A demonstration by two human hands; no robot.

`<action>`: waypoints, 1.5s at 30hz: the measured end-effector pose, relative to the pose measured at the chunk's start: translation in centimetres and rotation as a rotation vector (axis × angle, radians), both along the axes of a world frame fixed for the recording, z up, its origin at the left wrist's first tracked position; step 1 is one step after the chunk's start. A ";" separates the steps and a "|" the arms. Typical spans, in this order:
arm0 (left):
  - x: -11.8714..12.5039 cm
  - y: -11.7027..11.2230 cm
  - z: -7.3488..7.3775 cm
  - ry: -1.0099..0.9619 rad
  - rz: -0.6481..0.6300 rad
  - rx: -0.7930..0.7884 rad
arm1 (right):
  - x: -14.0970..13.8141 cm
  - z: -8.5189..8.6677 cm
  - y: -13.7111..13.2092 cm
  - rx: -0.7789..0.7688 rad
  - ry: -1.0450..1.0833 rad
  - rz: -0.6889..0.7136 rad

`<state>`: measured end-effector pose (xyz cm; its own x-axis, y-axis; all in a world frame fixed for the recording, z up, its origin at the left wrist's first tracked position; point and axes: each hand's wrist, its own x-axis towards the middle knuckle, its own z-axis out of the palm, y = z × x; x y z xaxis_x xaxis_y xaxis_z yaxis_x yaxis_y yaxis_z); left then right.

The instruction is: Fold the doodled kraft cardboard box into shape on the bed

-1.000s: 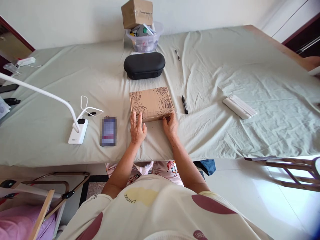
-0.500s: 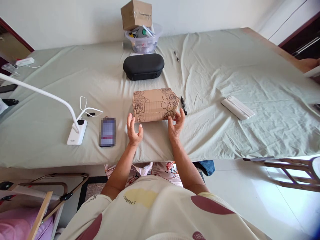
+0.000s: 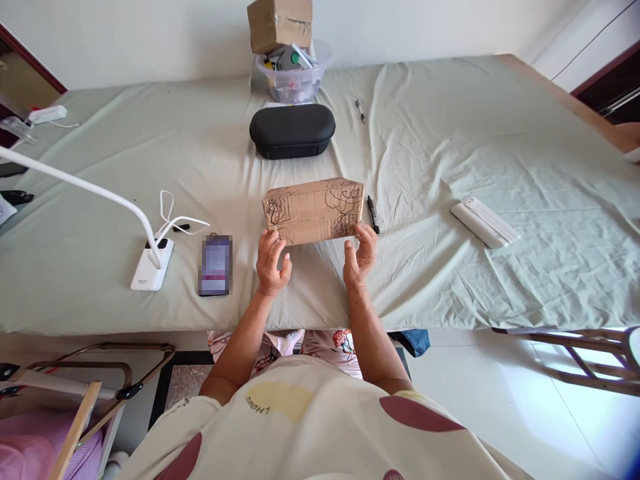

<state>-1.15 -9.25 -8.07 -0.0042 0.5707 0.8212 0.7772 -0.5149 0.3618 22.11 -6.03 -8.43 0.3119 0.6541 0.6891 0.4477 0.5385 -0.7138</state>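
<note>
A brown cardboard box with scribbled black swirls at its corners is in front of me on the cloth-covered table, its near face showing broadly and its right end slightly higher in view. At its lower left corner, the fingers of my left hand are bent against the box, with the thumb standing apart. My right hand has its fingertips on the lower right corner, thumb also away from the cardboard. How the fingers sit behind the box is hidden. Just right of the box lies a black marker.
Behind the box sits a black zip case, with a plastic basin and another carton beyond. Left are a phone and a white lamp base. A white power-bank-like object and a pen lie rightward.
The box has tipped so its top looks narrower and its near face larger. My fingers have shifted onto its lower corners, while both thumbs point away from it.
</note>
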 end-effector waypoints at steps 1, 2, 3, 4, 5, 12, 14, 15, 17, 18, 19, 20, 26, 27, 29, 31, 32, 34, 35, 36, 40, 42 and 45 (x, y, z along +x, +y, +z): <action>0.3 0.1 -0.1 0.015 -0.018 -0.038 | 0.0 0.0 0.1 -0.055 -0.028 0.011; 0.6 0.3 -0.1 0.029 -0.040 -0.070 | -0.2 -0.1 0.3 -0.114 -0.053 0.030; 0.9 0.4 -0.1 0.041 -0.064 -0.098 | -0.3 -0.2 0.5 -0.166 -0.077 0.059; 1.1 0.5 0.0 0.050 -0.085 -0.123 | -0.5 -0.4 0.7 -0.205 -0.098 0.092; 1.2 0.6 0.2 0.054 -0.104 -0.144 | -0.7 -0.5 0.9 -0.232 -0.113 0.127; 0.5 0.4 1.1 -0.027 -0.107 -0.008 | -1.5 -0.3 1.0 -0.202 -0.084 0.101; 0.2 0.1 1.2 -0.033 -0.068 0.028 | -1.4 -0.2 0.9 -0.141 -0.037 0.062; 0.2 -0.1 1.3 -0.028 -0.036 0.031 | -1.3 -0.1 0.8 -0.109 -0.012 0.048; 0.2 -0.5 1.8 -0.007 0.044 0.033 | -0.9 -0.1 0.8 -0.057 0.040 0.020; 0.2 -0.7 2.2 0.005 0.080 0.039 | -0.6 -0.1 0.7 -0.038 0.060 0.003; 0.3 -0.9 2.7 0.018 0.105 0.048 | -0.4 -0.1 0.7 -0.020 0.075 -0.018; 0.4 -1.1 3.3 0.028 0.120 0.053 | -0.1 -0.1 0.7 -0.002 0.082 -0.043; 1.4 -1.4 6.5 0.083 0.226 -0.051 | 0.3 0.6 0.5 0.114 -0.055 -0.126; 1.7 -1.3 6.7 0.090 0.245 -0.074 | 0.1 0.8 0.5 0.111 -0.091 -0.121; 2.3 -1.1 6.9 0.090 0.259 -0.123 | -0.3 1.2 0.4 0.069 -0.162 -0.112; 3.0 -1.1 6.8 0.088 0.244 -0.168 | -0.7 1.6 0.4 0.020 -0.218 -0.104; 3.4 -1.1 6.8 0.090 0.229 -0.190 | -1.0 1.8 0.3 0.010 -0.242 -0.097; 4.3 -1.2 6.7 0.092 0.195 -0.237 | -1.5 2.0 0.2 0.016 -0.290 -0.106; 4.8 -1.3 6.7 0.087 0.180 -0.263 | -1.8 2.1 0.1 0.021 -0.316 -0.120; 5.2 -1.3 6.7 0.079 0.167 -0.286 | -2.1 2.1 0.1 0.017 -0.342 -0.138; 6.5 -1.3 7.0 0.061 0.148 -0.331 | -3.5 1.9 -0.5 -0.073 -0.420 -0.174; 6.7 -1.3 7.3 0.071 0.172 -0.334 | -4.0 1.8 -0.8 -0.130 -0.452 -0.169; 6.9 -1.2 7.6 0.113 0.219 -0.377 | -4.3 1.8 -1.1 -0.144 -0.469 -0.157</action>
